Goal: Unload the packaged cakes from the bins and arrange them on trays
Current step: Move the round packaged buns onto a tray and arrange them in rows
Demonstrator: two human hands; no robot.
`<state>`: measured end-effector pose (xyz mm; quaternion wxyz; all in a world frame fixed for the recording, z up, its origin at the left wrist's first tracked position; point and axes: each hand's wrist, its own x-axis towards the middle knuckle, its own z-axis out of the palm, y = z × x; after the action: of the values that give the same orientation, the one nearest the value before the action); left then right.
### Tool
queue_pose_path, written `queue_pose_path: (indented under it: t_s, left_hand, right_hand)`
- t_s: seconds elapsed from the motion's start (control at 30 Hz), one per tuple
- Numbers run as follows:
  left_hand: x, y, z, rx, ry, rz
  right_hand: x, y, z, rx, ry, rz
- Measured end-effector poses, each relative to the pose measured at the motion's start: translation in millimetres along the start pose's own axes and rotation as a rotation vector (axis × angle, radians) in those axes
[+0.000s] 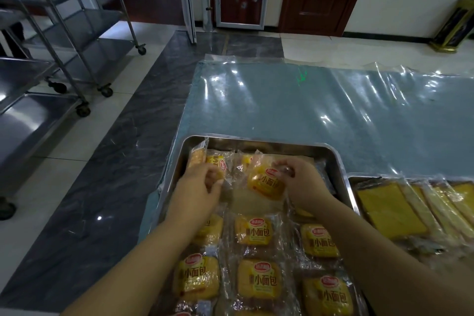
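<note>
Writing on the wrappers reads 小面包 in dark characters, under a red oval logo whose white script is too small for me to read. My right hand (301, 183) pinches the clear wrapper corner of a tilted cake (264, 183). The cake sits just left of my fingers, its label slanted, inside the steel tray (331, 159). My left hand (196, 188) has its fingers curled, pinching the crinkled plastic of a second cake (216, 164). That one lies just beyond my fingertips, near the tray's far-left corner. Each is a yellow, squarish bun in shiny transparent film. Under and between my forearms, nearer me, more packaged cakes (254, 231) lie flat in rows, labels up. Right of my right forearm, another tray (352, 179) holds flat yellow slices (389, 209) in clear sleeves, overlapping one another.
</note>
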<state>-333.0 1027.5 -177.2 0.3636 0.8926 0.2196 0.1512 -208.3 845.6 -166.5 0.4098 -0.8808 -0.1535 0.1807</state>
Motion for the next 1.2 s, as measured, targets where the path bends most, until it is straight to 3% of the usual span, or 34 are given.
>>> queue_pose_path:
  t_s: [0.1,0.2,0.3,0.43,0.6,0.97,1.07,1.2]
  left_hand:
    - [8,-19,-9,0.228,0.099,0.027]
    - [15,-30,-13,0.299,-0.006,-0.068]
    - [18,-37,-15,0.325,-0.051,-0.048]
    - [20,-34,-22,0.275,0.053,0.026]
    - [20,-18,-35,0.004,0.204,0.061]
    - [20,-4,-23,-0.394,-0.062,-0.092]
    - [20,-9,-14,-0.381,-0.067,-0.109]
    - [26,-21,0,-0.077,-0.040,-0.123]
  right_hand:
    - [4,-7,2,-0.248,-0.121,-0.055]
    - [5,-14,10,-0.527,-0.224,-0.105]
    - [7,-16,17,-0.754,-0.160,-0.119]
    - [8,-21,24,-0.610,-0.054,-0.126]
    - [9,-34,28,-0.465,0.004,-0.182]
    - [0,-38,26,-0.055,-0.140,-0.126]
    - [-2,-29,22,0.055,-0.118,-0.071]
    - [-1,-14,17,0.145,0.068,0.023]
